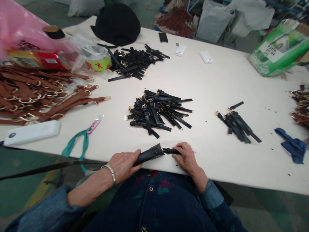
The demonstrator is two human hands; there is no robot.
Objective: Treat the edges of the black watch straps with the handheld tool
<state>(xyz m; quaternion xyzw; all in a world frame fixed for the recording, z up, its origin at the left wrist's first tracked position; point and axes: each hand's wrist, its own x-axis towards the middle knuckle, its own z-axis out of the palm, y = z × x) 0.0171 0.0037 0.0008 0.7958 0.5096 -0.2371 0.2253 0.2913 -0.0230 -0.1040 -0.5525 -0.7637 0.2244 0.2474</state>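
Note:
My left hand is closed around a long black hand tool with a wide, squared-off end. A dark cord or band runs from this hand off to the left. Just beyond the tool's end lies a short black buckle strap, with its small metal buckle towards the tool. The fingers of my right hand pinch that strap near the table's front edge. Farther in, a pile of similar black straps lies mid-table, and a smaller group of black straps is to the right.
Brown straps with metal rings cover the left side. Thread snips with a teal ribbon and a white device lie nearby. Behind are more black straps and a black cap. A green bag and blue cloth are rightward.

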